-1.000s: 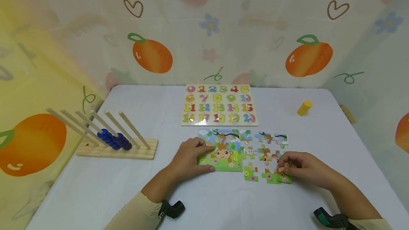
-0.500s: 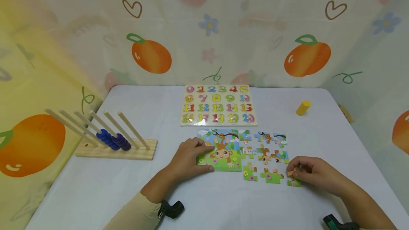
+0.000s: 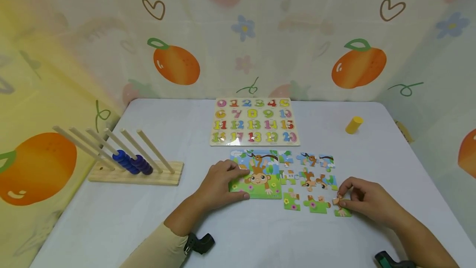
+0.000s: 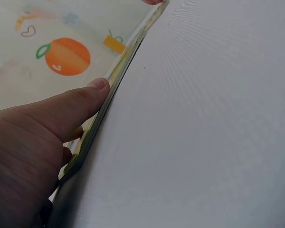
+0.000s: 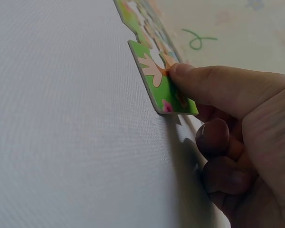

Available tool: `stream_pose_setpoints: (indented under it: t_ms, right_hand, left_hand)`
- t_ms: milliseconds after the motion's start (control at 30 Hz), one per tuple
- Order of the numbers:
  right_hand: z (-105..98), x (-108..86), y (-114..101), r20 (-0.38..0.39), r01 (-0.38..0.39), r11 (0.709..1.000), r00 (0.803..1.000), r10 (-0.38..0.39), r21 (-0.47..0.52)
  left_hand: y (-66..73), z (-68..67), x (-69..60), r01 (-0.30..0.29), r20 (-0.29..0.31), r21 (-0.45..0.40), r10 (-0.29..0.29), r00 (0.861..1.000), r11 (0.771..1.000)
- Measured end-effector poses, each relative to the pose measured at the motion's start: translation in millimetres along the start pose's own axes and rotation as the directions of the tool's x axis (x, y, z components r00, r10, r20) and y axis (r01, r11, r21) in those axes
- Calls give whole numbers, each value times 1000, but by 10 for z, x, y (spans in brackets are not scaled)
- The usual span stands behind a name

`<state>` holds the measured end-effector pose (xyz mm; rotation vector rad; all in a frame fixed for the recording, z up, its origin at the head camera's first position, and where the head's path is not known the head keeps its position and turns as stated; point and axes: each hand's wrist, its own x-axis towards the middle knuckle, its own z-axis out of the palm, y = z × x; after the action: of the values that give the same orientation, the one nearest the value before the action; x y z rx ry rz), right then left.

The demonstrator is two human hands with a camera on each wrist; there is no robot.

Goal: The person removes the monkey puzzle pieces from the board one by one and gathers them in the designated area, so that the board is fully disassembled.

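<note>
A square monkey picture board [image 3: 264, 183] lies in the middle of the table. My left hand [image 3: 219, 185] rests on its left part, index finger across the picture and thumb along the near edge. In the left wrist view, the thumb [image 4: 88, 97] lies against the board's edge. To the right, several jigsaw pieces [image 3: 316, 206] are laid out in loose rows with gaps. My right hand [image 3: 368, 199] pinches a green jigsaw piece [image 5: 149, 71] with a monkey's hand on it, at the near right corner. The thumb is on top; fingertips beneath are partly hidden.
Behind the picture board is a number puzzle board [image 3: 254, 121]. At the left stands a wooden peg rack [image 3: 137, 179] with blue and purple rings [image 3: 141, 164] on its pegs. A yellow cylinder [image 3: 354, 125] is at the back right of the white table [image 3: 282, 243].
My right hand has moved right with the jigsaw piece, away from the neighbouring bottom-row piece, then stayed nearly in place. My left hand has kept its position on the picture board.
</note>
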<state>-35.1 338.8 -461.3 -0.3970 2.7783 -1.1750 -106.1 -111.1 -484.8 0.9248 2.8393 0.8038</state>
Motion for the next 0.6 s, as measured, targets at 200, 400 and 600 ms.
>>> stream_pose_setpoints:
  t_ms: [200, 400, 600]
  right_hand:
    - [25, -6, -2, -31, 18, 1000, 999, -19, -25]
    - [40, 14, 11, -36, 47, 997, 998, -49, -57]
    - [30, 35, -4, -20, 63, 998, 998, -63, -18]
  left_hand:
    - [13, -9, -31, 14, 10, 4, -14, 1000, 1000]
    - [33, -39, -72, 18, 7, 7, -18, 1000, 1000]
    - [47, -91, -107, 14, -17, -5, -14, 1000, 1000]
